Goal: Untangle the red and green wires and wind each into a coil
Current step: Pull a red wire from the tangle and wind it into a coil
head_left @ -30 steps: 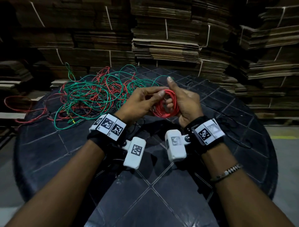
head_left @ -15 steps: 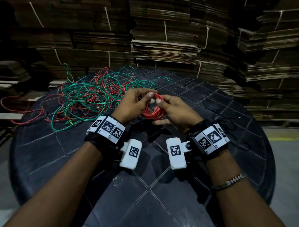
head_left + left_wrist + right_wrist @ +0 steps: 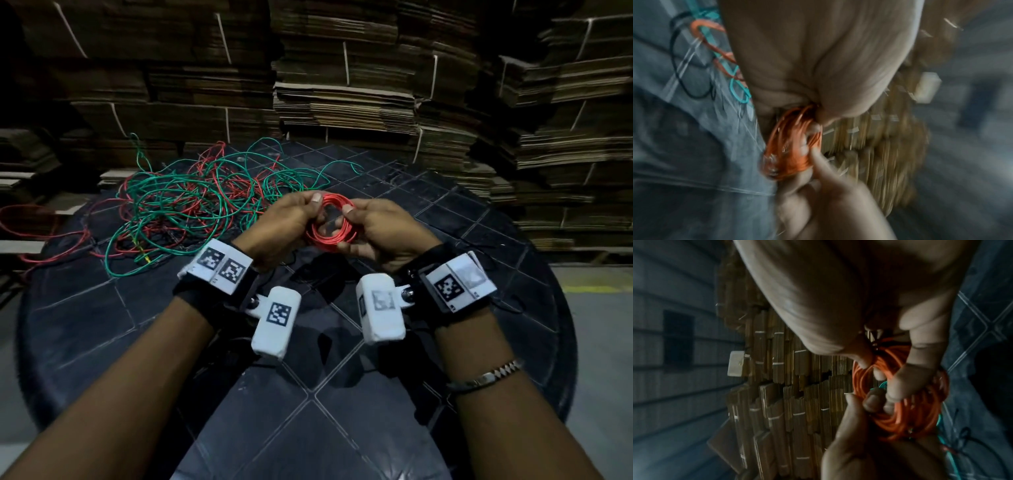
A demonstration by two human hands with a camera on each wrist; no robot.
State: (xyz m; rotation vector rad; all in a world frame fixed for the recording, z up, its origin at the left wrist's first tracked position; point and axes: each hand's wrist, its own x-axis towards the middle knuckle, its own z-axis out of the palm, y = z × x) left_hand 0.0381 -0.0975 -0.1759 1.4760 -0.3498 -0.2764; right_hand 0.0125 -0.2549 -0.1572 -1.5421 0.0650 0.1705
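Observation:
A small coil of red wire (image 3: 330, 222) is held between both hands above the middle of the dark round table (image 3: 428, 394). My left hand (image 3: 291, 222) grips the coil's left side, thumb on its top. My right hand (image 3: 373, 228) grips the right side, with fingers curled round the strands. In the right wrist view the red coil (image 3: 906, 410) shows as several loops with fingers through them. The left wrist view is blurred, with the red coil (image 3: 791, 146) pinched below the palm. A loose tangle of green and red wire (image 3: 191, 209) lies on the table's far left.
Tall stacks of flattened cardboard (image 3: 342, 78) wall in the far side and the right. A red wire loop (image 3: 30, 233) hangs off the table's left edge. A thin black cable (image 3: 507, 301) lies by my right wrist. Grey floor (image 3: 603, 342) shows to the right.
The coil has been turned and lowered between the hands. My right hand, whose fingers were stretched up behind the coil, now curls round its right side. The left hand keeps its hold.

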